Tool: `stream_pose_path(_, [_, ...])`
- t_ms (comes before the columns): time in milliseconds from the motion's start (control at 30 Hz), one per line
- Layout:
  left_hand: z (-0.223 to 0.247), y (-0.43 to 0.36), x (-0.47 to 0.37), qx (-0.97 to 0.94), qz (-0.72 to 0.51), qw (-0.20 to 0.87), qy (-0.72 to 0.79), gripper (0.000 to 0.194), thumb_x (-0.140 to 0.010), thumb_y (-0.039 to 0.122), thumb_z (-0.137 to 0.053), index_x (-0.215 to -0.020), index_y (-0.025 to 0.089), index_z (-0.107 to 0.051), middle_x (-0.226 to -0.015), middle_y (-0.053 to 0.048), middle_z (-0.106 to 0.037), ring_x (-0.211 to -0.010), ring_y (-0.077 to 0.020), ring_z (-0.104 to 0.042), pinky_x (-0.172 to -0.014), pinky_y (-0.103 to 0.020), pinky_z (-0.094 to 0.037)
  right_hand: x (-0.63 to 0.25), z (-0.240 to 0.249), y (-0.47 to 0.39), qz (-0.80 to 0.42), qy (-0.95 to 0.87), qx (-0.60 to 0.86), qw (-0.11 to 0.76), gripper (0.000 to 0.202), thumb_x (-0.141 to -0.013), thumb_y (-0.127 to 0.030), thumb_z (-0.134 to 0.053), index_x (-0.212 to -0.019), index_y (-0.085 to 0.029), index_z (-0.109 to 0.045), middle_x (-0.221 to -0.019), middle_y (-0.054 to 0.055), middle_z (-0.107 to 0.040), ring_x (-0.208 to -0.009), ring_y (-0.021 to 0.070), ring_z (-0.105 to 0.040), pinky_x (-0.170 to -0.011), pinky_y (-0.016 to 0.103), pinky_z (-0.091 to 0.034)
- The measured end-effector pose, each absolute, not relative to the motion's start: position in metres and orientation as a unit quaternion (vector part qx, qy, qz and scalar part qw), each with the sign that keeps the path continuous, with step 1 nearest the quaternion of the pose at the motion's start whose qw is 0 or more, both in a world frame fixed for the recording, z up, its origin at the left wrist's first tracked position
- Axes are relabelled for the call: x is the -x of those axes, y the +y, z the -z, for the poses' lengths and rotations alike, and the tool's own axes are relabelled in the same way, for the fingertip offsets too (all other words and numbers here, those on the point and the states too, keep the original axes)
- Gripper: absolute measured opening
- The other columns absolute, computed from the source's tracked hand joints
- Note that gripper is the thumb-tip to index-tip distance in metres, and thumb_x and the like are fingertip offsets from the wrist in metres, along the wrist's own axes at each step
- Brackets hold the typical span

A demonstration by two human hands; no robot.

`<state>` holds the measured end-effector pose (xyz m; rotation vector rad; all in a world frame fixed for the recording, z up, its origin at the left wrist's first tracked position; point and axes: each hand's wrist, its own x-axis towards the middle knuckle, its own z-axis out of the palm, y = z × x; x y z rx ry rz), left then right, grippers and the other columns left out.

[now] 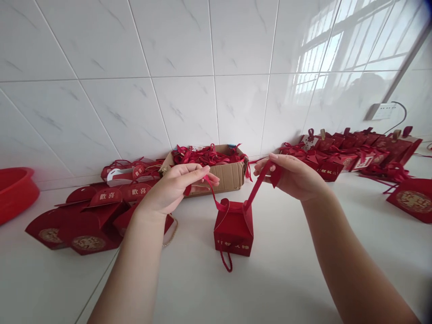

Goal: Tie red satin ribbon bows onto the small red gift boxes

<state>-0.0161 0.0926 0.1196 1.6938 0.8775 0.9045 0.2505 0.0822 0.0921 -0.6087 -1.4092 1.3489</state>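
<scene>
A small red gift box with gold lettering stands upright on the white surface in front of me. A red cord loop hangs from its front. Red ribbon runs through the top of the box, and its two ends rise apart to either side. My left hand pinches one end, up and to the left of the box. The other end is pinched in my right hand, up and to the right, with a short tail hanging from the fingers. Both hands are closed and above the box.
Behind the box, a cardboard box full of red ribbons stands by the tiled wall. Several red boxes crowd the left, near a red basin. More red boxes line the right, below a power socket.
</scene>
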Motion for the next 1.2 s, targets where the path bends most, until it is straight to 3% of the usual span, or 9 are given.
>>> stream_pose_path(133, [-0.119, 0.093, 0.014, -0.687, -0.387, 0.516, 0.334, 0.028, -0.083, 0.04, -0.057, -0.079, 0.016, -0.071, -0.089, -0.009, -0.071, -0.09, -0.023, -0.064, -0.08, -0.033, -0.049, -0.25, -0.094, 0.08, -0.558, -0.58, 0.245, 0.541, 0.026, -0.085, -0.037, -0.058, -0.069, -0.021, -0.072, -0.08, 0.003, -0.066, -0.08, 0.0142, -0.06, -0.077, 0.027, -0.05])
stream_pose_path(300, [-0.122, 0.089, 0.016, -0.658, -0.428, 0.549, 0.287, 0.026, -0.084, 0.035, -0.058, -0.072, 0.016, -0.072, -0.082, -0.006, -0.07, -0.086, -0.0198, -0.064, -0.079, -0.03, -0.051, -0.247, -0.093, 0.079, -0.564, -0.571, 0.227, 0.551, 0.029, -0.084, -0.037, -0.059, -0.061, -0.021, -0.066, -0.078, 0.001, -0.066, -0.08, 0.0146, -0.061, -0.078, 0.029, -0.05])
stream_pose_path(433, [-0.123, 0.087, 0.015, -0.637, -0.46, 0.559, 0.265, 0.023, -0.081, 0.036, -0.062, -0.072, 0.017, -0.073, -0.074, -0.005, -0.07, -0.079, -0.0182, -0.065, -0.073, -0.028, -0.052, -0.244, -0.093, 0.08, -0.543, -0.573, 0.22, 0.573, 0.029, -0.084, -0.046, -0.054, -0.069, -0.026, -0.069, -0.08, 0.001, -0.068, -0.082, 0.0181, -0.064, -0.081, 0.035, -0.051])
stream_pose_path(600, [-0.125, 0.086, 0.011, -0.597, -0.5, 0.574, 0.254, 0.036, -0.081, 0.049, -0.056, -0.078, 0.017, -0.072, -0.085, -0.008, -0.073, -0.071, -0.0182, -0.066, -0.058, -0.027, -0.05, -0.239, -0.096, 0.076, -0.514, -0.602, 0.219, 0.571, 0.052, -0.085, -0.064, -0.038, -0.087, -0.025, -0.073, -0.096, 0.005, -0.07, -0.093, 0.0236, -0.064, -0.083, 0.039, -0.05])
stream_pose_path(700, [-0.126, 0.084, 0.009, -0.592, -0.502, 0.578, 0.253, 0.036, -0.083, 0.046, -0.054, -0.077, 0.016, -0.073, -0.09, -0.009, -0.073, -0.063, -0.0157, -0.064, -0.052, -0.026, -0.048, -0.235, -0.098, 0.074, -0.504, -0.618, 0.207, 0.567, 0.052, -0.087, -0.062, -0.037, -0.096, -0.025, -0.072, -0.099, 0.005, -0.07, -0.091, 0.0227, -0.065, -0.087, 0.042, -0.049])
stream_pose_path(800, [-0.125, 0.08, 0.008, -0.632, -0.512, 0.52, 0.258, 0.018, -0.079, 0.032, -0.063, -0.082, 0.019, -0.074, -0.095, -0.006, -0.072, -0.065, -0.0128, -0.062, -0.05, -0.022, -0.046, -0.23, -0.099, 0.07, -0.478, -0.631, 0.214, 0.572, 0.041, -0.087, -0.054, -0.046, -0.103, -0.025, -0.07, -0.106, 0.005, -0.069, -0.089, 0.022, -0.065, -0.087, 0.044, -0.049])
stream_pose_path(1033, [-0.117, 0.075, 0.002, -0.707, -0.531, 0.386, 0.261, 0.023, -0.075, 0.021, -0.071, -0.096, 0.029, -0.073, -0.071, 0.003, -0.07, -0.06, -0.0061, -0.055, -0.058, -0.016, -0.049, -0.223, -0.103, 0.057, -0.427, -0.662, 0.239, 0.567, 0.031, -0.088, -0.042, -0.053, -0.112, -0.028, -0.066, -0.115, 0.003, -0.066, -0.103, 0.025, -0.062, -0.099, 0.049, -0.041])
stream_pose_path(1200, [-0.113, 0.075, -0.008, -0.682, -0.578, 0.362, 0.262, 0.021, -0.073, 0.019, -0.073, -0.091, 0.028, -0.074, -0.079, 0.003, -0.074, -0.078, -0.0095, -0.066, -0.077, -0.018, -0.052, -0.224, -0.103, 0.053, -0.395, -0.666, 0.257, 0.578, 0.029, -0.088, -0.041, -0.054, -0.111, -0.03, -0.067, -0.121, 0.002, -0.063, -0.111, 0.0266, -0.058, -0.102, 0.051, -0.038])
